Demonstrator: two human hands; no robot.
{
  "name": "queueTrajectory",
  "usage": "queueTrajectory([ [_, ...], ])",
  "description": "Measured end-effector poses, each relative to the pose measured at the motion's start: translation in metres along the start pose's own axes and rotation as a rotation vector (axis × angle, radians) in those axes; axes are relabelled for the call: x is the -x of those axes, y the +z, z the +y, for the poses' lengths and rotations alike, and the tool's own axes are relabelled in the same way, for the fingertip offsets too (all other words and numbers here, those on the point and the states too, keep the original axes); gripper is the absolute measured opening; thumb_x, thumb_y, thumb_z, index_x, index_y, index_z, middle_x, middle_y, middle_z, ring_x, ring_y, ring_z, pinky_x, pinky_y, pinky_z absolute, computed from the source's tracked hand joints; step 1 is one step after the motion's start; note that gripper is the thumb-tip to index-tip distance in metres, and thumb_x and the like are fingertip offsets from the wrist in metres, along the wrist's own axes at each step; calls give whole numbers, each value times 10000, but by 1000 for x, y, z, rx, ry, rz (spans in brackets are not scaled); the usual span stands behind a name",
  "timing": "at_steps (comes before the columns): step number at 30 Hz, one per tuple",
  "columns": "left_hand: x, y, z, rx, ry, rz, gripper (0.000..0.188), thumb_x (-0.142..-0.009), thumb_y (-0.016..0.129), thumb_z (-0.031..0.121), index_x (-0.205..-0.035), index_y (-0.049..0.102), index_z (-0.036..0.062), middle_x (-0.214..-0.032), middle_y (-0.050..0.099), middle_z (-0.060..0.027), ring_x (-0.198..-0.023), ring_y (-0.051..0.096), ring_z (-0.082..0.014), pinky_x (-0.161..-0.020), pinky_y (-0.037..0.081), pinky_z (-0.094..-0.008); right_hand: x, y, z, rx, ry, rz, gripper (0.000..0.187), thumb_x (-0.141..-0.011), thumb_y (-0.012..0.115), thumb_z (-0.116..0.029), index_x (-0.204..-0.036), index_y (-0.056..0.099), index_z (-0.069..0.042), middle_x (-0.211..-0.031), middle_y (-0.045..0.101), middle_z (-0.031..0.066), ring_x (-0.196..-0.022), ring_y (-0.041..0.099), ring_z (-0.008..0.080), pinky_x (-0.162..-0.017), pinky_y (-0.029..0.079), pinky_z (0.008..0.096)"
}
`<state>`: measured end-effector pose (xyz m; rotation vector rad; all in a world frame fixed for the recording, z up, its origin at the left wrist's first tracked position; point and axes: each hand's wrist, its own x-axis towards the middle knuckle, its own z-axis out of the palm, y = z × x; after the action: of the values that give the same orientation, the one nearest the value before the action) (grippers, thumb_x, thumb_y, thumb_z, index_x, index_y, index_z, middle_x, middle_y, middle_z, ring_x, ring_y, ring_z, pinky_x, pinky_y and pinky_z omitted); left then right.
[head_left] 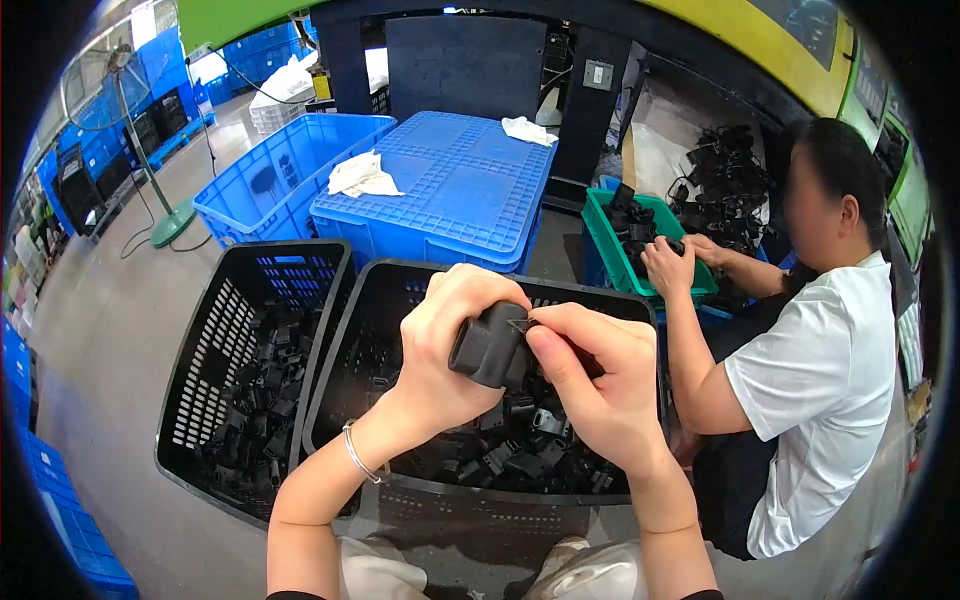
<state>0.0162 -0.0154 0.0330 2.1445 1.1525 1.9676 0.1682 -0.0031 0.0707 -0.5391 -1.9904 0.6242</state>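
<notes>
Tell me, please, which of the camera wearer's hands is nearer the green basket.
Right: the right hand shows below the green basket; the left hand is farther off, below and left.

A slim silver bangle (358, 457) circles the left wrist (388, 432), with black sleeve edges (704, 595) and pale trousers (382, 574).

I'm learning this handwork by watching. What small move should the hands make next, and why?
Probably a gentle outward pull by the right hand while the left hand steadies the black boxy plastic part: the left grips its body, and the right thumb and forefinger are pinched at its edge. What they pinch is too small to tell.
</notes>
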Motion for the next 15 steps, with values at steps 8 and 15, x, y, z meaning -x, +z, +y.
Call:
queueTrajectory([
  [8, 0, 1, 2, -48, -19, -13, 243, -652, 648, -14, -867, 559, 56, -788, 581, -81, -730, 560, -273, -697, 427, -329, -3, -8, 3, 154, -126, -51, 95, -805, 655, -24, -885, 631, 19, -719, 616, 128, -554, 592, 229, -494, 457, 292],
  [15, -4, 1, 5, 39, -30, -43, 251, -655, 653, -12, -879, 561, 51, -797, 586, -71, -725, 569, -263, -699, 425, -324, -1, -10, 7, -150, 70, -74, 98, -823, 648, -49, -883, 629, 26, -675, 602, 113, -534, 562, 168, -501, 435, 266],
])
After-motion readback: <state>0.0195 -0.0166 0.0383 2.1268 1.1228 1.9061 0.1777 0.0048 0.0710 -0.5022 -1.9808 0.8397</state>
